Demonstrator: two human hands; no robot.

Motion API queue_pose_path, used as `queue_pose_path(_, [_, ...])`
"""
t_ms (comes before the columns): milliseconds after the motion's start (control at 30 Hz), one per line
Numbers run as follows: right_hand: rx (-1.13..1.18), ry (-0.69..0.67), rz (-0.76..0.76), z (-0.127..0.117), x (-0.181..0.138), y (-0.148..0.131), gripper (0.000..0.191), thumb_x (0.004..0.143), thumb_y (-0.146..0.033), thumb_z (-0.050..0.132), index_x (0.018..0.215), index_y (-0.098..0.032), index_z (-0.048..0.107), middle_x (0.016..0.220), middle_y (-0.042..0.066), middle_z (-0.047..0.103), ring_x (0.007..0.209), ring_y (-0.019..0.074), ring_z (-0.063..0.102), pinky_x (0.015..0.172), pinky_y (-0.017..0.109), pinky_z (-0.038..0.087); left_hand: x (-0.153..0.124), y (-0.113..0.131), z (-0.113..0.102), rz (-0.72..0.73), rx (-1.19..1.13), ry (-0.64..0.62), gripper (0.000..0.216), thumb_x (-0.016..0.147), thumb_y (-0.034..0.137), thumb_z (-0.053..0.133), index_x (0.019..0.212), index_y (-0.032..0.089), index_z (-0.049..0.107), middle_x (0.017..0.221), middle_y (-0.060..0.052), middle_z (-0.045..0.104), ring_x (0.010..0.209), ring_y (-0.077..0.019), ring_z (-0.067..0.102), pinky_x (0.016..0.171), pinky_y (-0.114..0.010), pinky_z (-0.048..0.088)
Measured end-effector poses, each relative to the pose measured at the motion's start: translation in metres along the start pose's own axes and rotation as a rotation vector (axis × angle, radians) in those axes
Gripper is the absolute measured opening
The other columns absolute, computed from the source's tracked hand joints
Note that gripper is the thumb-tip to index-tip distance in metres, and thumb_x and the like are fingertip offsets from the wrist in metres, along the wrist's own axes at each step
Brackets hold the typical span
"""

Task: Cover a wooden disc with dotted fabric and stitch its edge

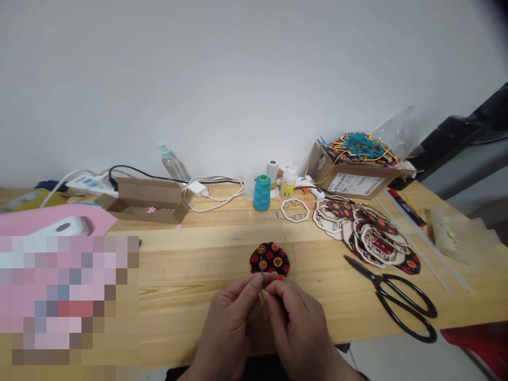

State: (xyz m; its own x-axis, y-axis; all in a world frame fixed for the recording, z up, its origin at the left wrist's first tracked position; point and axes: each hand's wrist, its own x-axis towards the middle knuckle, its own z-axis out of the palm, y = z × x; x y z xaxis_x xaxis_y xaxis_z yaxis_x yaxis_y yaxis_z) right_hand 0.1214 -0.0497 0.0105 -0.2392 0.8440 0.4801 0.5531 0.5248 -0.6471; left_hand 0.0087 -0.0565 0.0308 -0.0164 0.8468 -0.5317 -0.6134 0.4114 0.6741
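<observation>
Our left hand point(234, 320) and right hand point(296, 323) pinch tightly on the near edge of a round black printed fabric patch point(270, 259), which extends forward from our fingertips.

A craft workshop, with wooden workbench point(190, 312), scissors point(379, 281) and thread cone point(261, 193)

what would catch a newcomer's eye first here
The round black fabric piece with red and green medallions stands out at the center of the wooden table, with the left hand and right hand pinching at its lower edge. To the right lies a heap of lattice-cut wooden frames and matching fabric, beside large black-handled scissors. Further back, a teal thread cone draws the eye.
</observation>
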Motion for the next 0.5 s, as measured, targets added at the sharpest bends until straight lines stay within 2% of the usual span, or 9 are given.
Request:
queue_pose_path(100, [0.008, -0.005, 0.006, 0.001, 0.0, 0.0, 0.013, 0.086, -0.015, 0.043, 0.08, -0.018, 0.055, 0.068, 0.004, 0.062, 0.06, 0.0167, 0.059, 0.054, 0.025, 0.046, 0.0, 0.0, 0.0, -0.001, -0.01, -0.007, 0.02, 0.069, 0.029, 0.071, 0.086, 0.018, 0.075, 0.07, -0.004, 0.07, 0.072, -0.0163, 0.063, 0.065, -0.024, 0.048])
queue_pose_path(233, [0.01, -0.014, 0.018, 0.004, -0.002, 0.001, 0.014, 0.086, -0.015, 0.043, 0.08, -0.018, 0.056, 0.068, 0.005, 0.061, 0.06, 0.0171, 0.059, 0.053, 0.025, 0.046, 0.0, 0.0, 0.001, -0.009, -0.022, -0.006, 0.021, 0.068, 0.029, 0.072, 0.086, 0.018, 0.075, 0.063, -0.001, 0.066, 0.057, -0.0121, 0.058, 0.061, -0.023, 0.048])
queue_pose_path(367, [0.027, -0.028, -0.003, 0.0, -0.001, 0.002, 0.014, 0.085, -0.012, 0.044, 0.082, -0.017, 0.057, 0.071, 0.006, 0.061, 0.064, 0.0178, 0.058, 0.057, 0.028, 0.047, 0.0, 0.001, 0.0, 0.002, -0.006, -0.029, 0.019, 0.069, 0.028, 0.072, 0.085, 0.018, 0.075, 0.065, 0.0, 0.063, 0.059, -0.01, 0.054, 0.065, -0.023, 0.047])
queue_pose_path(433, [0.008, 0.009, -0.036, -0.007, 0.003, 0.003, 0.013, 0.083, -0.011, 0.046, 0.087, -0.016, 0.058, 0.079, 0.008, 0.062, 0.074, 0.0192, 0.058, 0.065, 0.031, 0.048, 0.001, 0.001, -0.001, 0.036, 0.017, -0.031, 0.019, 0.071, 0.029, 0.071, 0.086, 0.018, 0.075, 0.056, 0.004, 0.053, 0.051, -0.006, 0.045, 0.057, -0.017, 0.043])
queue_pose_path(500, [-0.049, 0.094, -0.065, -0.016, 0.01, 0.006, 0.015, 0.081, -0.01, 0.051, 0.091, -0.016, 0.06, 0.088, 0.01, 0.06, 0.083, 0.0213, 0.055, 0.073, 0.035, 0.046, 0.002, 0.0, -0.003, 0.064, 0.049, -0.021, 0.022, 0.072, 0.031, 0.069, 0.088, 0.017, 0.074, 0.046, 0.008, 0.037, 0.042, -0.0035, 0.029, 0.042, -0.012, 0.029])
